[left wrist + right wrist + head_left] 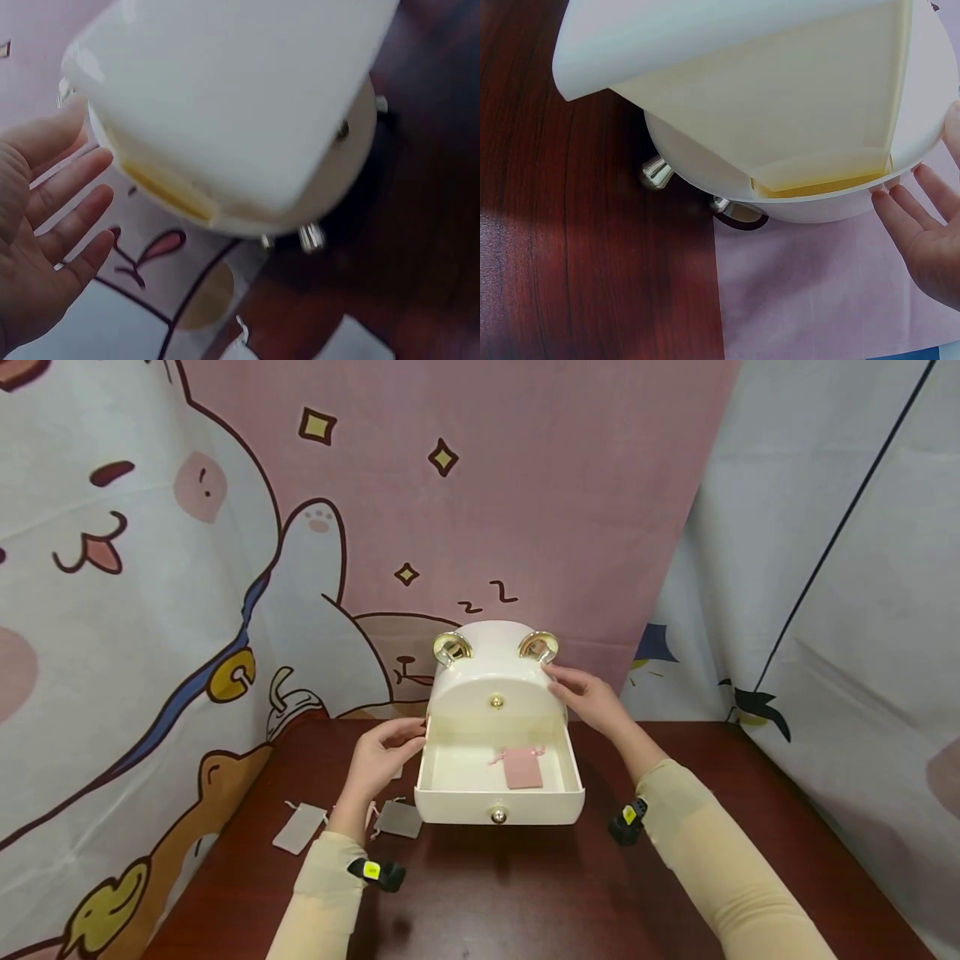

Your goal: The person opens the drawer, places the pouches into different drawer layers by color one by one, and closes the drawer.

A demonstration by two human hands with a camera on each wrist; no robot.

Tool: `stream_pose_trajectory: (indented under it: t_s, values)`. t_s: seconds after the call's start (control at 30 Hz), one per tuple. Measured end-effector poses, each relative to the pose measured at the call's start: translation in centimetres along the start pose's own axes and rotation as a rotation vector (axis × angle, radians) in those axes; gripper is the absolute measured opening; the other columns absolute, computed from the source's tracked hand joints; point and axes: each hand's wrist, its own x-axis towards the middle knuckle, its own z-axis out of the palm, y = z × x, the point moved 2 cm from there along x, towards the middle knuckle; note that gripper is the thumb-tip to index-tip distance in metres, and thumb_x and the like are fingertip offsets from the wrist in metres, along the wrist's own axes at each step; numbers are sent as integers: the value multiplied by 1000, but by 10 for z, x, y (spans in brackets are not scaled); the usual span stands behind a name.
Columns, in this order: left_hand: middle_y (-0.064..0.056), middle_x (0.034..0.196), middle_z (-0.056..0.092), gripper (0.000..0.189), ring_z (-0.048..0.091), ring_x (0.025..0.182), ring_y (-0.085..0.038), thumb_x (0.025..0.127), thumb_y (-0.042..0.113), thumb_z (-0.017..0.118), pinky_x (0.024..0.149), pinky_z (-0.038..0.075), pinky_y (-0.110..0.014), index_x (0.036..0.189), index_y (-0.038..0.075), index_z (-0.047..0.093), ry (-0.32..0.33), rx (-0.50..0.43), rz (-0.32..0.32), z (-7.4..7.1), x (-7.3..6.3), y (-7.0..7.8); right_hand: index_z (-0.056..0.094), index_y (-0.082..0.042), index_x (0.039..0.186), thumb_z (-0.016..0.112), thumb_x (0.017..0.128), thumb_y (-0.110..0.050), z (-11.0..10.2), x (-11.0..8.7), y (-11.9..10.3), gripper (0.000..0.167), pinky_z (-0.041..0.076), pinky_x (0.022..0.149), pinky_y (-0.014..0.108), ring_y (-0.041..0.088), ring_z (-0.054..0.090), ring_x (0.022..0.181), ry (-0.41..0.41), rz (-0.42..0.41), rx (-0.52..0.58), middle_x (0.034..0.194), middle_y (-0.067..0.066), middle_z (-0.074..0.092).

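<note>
A cream storage box (491, 668) with two gold ear-like ornaments stands on the table. Its lower drawer (498, 808) is pulled far out, and a small pink drawstring pouch (522, 768) lies inside, right of the middle. At the drawer's left side, my left hand (378, 758) has its fingertips close to the box; the left wrist view shows those fingers spread and fairly straight. Higher up, my right hand (588, 695) touches the box's right side just below the ear. Its fingers (904, 217) extend to the rim in the right wrist view.
Left of the box lie a light drawstring pouch (300, 828) and a grey one (399, 818), the latter near the drawer's corner. The box rests on short metal feet (657, 172). A printed cartoon cloth (562, 502) hangs behind the dark red wooden table (525, 902).
</note>
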Motion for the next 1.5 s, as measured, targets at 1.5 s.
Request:
stream_pose_trajectory:
  t_s: [1.5]
  values:
    - [-16, 127, 64, 50, 54, 123, -40, 81, 16, 83, 103, 39, -59, 126, 4, 67, -144, 361, -69, -76, -40, -131, 53, -22, 145, 61, 98, -39, 0, 0, 0, 50, 38, 107, 53, 32, 43, 136, 5, 5, -7, 151, 5, 45]
